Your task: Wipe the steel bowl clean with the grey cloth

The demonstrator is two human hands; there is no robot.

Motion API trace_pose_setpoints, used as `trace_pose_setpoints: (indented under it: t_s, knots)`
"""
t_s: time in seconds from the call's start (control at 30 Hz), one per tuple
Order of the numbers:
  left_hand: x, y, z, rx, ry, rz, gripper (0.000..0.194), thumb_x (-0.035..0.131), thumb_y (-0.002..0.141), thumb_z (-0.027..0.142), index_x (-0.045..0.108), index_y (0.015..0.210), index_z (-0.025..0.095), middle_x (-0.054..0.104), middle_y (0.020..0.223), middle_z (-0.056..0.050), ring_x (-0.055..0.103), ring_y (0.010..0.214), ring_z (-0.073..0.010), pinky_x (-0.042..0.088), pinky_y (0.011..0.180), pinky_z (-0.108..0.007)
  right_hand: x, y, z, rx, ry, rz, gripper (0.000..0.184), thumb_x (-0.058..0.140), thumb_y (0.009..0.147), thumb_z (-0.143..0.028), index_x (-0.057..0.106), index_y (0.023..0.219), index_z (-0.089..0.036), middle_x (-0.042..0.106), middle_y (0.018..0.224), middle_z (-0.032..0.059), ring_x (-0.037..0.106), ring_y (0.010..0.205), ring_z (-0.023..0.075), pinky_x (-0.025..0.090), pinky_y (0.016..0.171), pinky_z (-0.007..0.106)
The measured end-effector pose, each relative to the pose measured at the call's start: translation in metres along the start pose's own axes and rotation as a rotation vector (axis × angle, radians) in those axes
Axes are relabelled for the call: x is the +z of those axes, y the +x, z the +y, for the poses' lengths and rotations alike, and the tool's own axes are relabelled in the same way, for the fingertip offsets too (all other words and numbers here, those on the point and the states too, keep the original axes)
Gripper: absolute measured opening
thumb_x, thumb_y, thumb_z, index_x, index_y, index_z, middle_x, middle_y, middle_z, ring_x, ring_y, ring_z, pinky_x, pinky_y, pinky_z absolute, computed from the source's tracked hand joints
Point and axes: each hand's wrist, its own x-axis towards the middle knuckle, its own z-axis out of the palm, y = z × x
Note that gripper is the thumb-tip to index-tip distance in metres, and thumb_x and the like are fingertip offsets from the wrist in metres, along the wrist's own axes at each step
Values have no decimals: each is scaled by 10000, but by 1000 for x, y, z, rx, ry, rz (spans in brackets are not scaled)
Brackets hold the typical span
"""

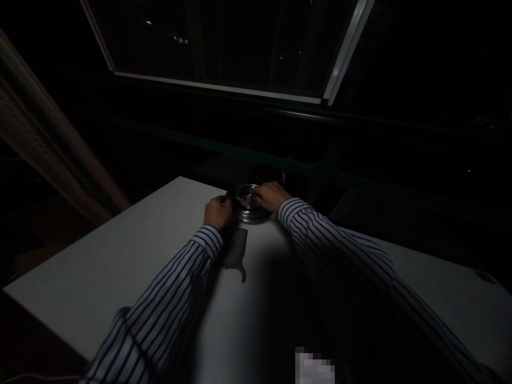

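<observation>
A small round metal dish (247,205) with a shiny rim sits near the far edge of a white table (120,261). My left hand (218,212) is closed at the dish's left side, its fingers curled at the rim. My right hand (270,195) reaches over the dish's right side, fingers bent onto its rim or inside. Both arms wear striped sleeves. The scene is very dark, so what lies in the dish is hidden.
A dark grey rag-like piece (235,253) lies on the table just before the dish. Another dark round object (269,175) stands behind the dish. A window frame (224,88) runs along the far wall. A curtain (44,138) hangs at the left.
</observation>
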Motion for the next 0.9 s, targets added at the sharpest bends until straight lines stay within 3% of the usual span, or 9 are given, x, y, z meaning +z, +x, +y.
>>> trace_pose_setpoints:
  t_s: [0.23,0.43,0.67,0.8,0.9]
  knots:
    - [5,-3,8,-259,-459,-59,303,500,779,349,627,747,76,661,648,-106,630,575,-177,491,539,-277,-2,-17,-8,-81,-32,123,235,395,866,-176,601,973,-144,634,988,103,523,979,216,281,881,366]
    - [3,-13,20,-384,-713,-133,66,534,764,141,579,779,94,644,685,-66,632,545,-137,512,534,-250,5,-34,-11,-188,-72,180,254,377,876,-141,598,1001,-132,620,1043,109,480,1033,208,225,936,374]
    - [3,-20,27,-350,-788,-120,165,514,719,15,590,850,80,637,659,-42,616,515,-106,508,525,-212,15,-48,-9,-238,-99,245,267,368,890,-149,578,1055,-149,631,1043,82,483,1022,194,251,920,378]
    - [2,-23,28,-298,-773,-56,254,535,706,24,583,950,76,613,586,-12,585,441,-103,496,476,-224,16,-58,-6,-247,-69,343,279,382,893,-242,572,1078,-157,574,1165,93,425,1115,219,246,936,411]
    - [-1,-25,26,-258,-759,-14,319,554,713,56,565,1032,77,598,546,3,561,402,-102,478,440,-225,12,-68,-2,-158,12,415,310,401,880,-262,550,1128,-150,537,1218,99,389,1162,229,238,961,415]
